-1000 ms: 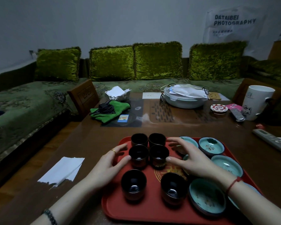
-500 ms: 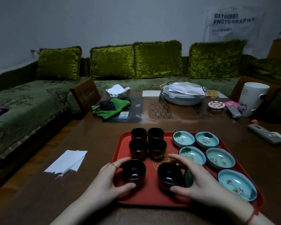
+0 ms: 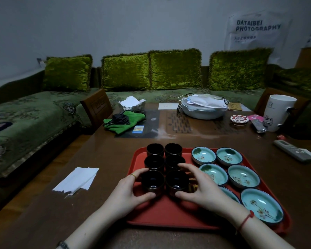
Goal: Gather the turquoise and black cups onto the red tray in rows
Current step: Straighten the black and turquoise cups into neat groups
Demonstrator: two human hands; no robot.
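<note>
i'm looking down at a dark tabletop (image 3: 75,218) carrying the red tray (image 3: 162,214). my left hand (image 3: 127,194) is curling around the near-left black cup (image 3: 152,181), my right hand (image 3: 203,190) is wrapping the near-right black cup (image 3: 177,180); turquoise cups (image 3: 243,176) are sitting in rows at the tray's right.

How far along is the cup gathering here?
Done: six black cups sit in two columns on the red tray, turquoise cups in pairs beside them. In hand: the left hand grips the nearest left black cup, the right hand the nearest right black cup. Left: probably only nudging; one turquoise cup is partly hidden by the right wrist.
</note>
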